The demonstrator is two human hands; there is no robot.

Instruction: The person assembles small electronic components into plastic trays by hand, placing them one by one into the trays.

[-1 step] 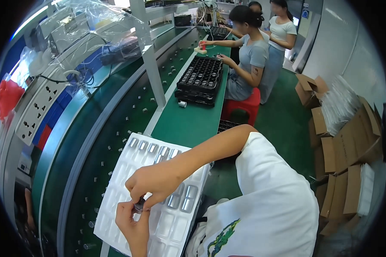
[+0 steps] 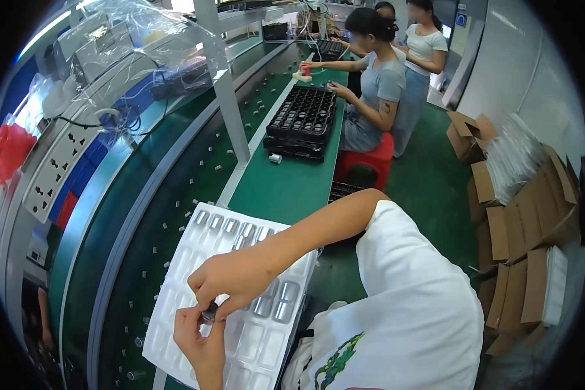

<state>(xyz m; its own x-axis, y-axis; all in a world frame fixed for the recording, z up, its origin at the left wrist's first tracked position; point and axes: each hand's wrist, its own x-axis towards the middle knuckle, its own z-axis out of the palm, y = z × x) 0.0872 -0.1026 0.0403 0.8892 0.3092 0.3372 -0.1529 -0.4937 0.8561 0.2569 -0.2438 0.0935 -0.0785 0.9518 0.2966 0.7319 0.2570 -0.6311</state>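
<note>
Over a white moulded tray my two hands meet at one small dark cylindrical part. My left hand pinches it from below, thumb and fingers closed around its side. From above, my right hand grips its upper end between thumb and fingertips. The part is mostly covered by my fingers, so its exact kind cannot be told. Shiny silver metal cylinders lie in several of the tray's pockets, along the far edge and the right side. My right forearm hides some of the middle pockets.
A conveyor with small scattered metal parts runs along the left. Stacked black trays stand farther up the green bench, a silver cylinder beside them. A co-worker sits on a red stool. Cardboard boxes line the right.
</note>
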